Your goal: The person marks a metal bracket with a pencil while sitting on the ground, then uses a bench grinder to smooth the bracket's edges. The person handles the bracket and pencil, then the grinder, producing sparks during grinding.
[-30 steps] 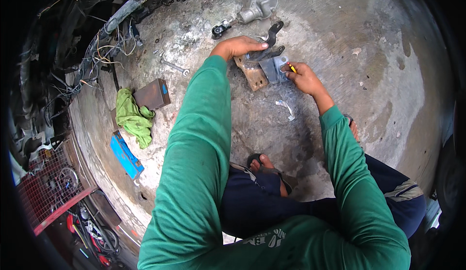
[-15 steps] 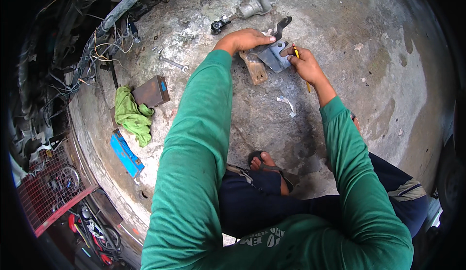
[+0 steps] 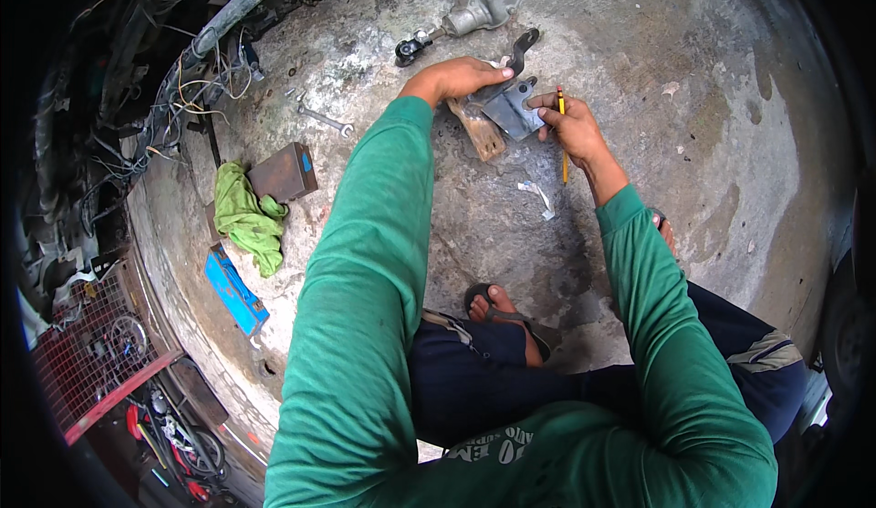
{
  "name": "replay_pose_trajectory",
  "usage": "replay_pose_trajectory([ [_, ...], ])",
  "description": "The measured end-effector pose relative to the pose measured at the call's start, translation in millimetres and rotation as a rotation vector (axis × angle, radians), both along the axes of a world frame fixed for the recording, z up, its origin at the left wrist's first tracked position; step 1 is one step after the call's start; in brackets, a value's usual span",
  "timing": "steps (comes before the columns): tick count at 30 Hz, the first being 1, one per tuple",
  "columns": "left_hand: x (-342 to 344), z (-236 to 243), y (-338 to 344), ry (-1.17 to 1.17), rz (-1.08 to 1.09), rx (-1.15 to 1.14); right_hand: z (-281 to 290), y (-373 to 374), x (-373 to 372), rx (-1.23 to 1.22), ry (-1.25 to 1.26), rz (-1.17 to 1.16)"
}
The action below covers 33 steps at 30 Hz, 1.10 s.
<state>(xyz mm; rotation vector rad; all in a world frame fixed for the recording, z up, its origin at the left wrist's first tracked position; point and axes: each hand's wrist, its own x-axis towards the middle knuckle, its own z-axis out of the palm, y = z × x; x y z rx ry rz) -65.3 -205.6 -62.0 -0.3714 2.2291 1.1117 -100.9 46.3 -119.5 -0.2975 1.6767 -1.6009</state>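
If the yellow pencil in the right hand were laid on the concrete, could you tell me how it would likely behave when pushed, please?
The yellow pencil looks stiff, since it runs straight past the right hand. It is probably light, being so slim. Its long, narrow shape might roll, though the patchy, rough-looking concrete could slow it.

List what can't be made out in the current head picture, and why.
1. Head view: finger placement under the left hand on the black bracket, hidden by the hand itself.
2. Head view: the yellow pencil's middle, covered by the right hand.
3. Head view: the grey metal casting's far end, cut off by the top edge.
4. Head view: most of the right foot, behind the right sleeve.
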Motion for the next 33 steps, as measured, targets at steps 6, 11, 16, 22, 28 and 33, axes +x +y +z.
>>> replay_pose_trajectory([
  [6,7.6,-9.0,-8.8,-0.03,0.125,0.138,5.1,11.2,15.1,-0.077,-0.182,-0.118],
  [11,15.4,-17.9,-6.5,-0.148,0.328,0.335,5.4,8.3,35.1,-0.103,-0.226,-0.301],
  [16,26.5,-20.4,5.9,-0.236,0.411,0.478,0.2,-13.2,51.9,-0.156,-0.182,-0.457],
  [22,47.6,-38.1,8.2,-0.209,0.583,0.399,3.9,-33.0,74.6,0.074,0.267,-0.374],
  [28,52.1,-18.6,22.8,-0.27,0.599,0.441,16.6,-30.2,78.6,0.156,0.311,-0.394],
  [33,51.3,-21.8,29.7,-0.199,0.626,0.34,10.4,-20.7,68.3,0.221,0.312,-0.264],
])
